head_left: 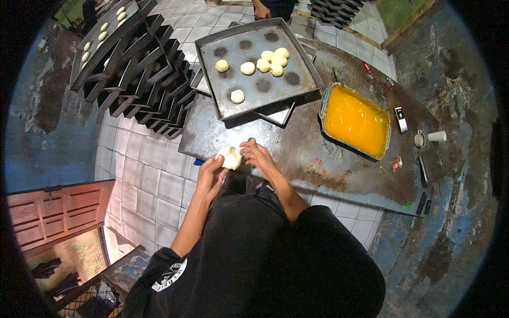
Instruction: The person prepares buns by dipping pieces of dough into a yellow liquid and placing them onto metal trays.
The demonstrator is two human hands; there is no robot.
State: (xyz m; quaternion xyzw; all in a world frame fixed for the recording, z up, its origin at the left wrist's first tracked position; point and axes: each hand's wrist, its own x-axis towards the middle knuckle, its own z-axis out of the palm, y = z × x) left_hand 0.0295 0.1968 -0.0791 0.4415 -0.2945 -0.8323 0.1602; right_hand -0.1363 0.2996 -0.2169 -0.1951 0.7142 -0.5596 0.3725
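Note:
My left hand (210,174) holds a pale, flattened piece of dough (230,158) with a slight hollow, fingers and thumb round its left and lower edge. Close to the dough's right edge is my right hand (256,156), its fingers curled. A small dark green bit shows at those fingertips; what it belongs to is hidden. Beyond my hands, a square metal baking tray (212,98) carries several dough balls, some bunched at its right, such as one dough ball (237,96) near the front.
Right of the tray, a rectangular pan (322,111) contains glossy orange-yellow filling (355,122). A white cup (437,136) and small packets lie farther right on the worn table (297,143). Stacked trays (140,69) rise at left. Another person's hand (262,11) shows behind the tray.

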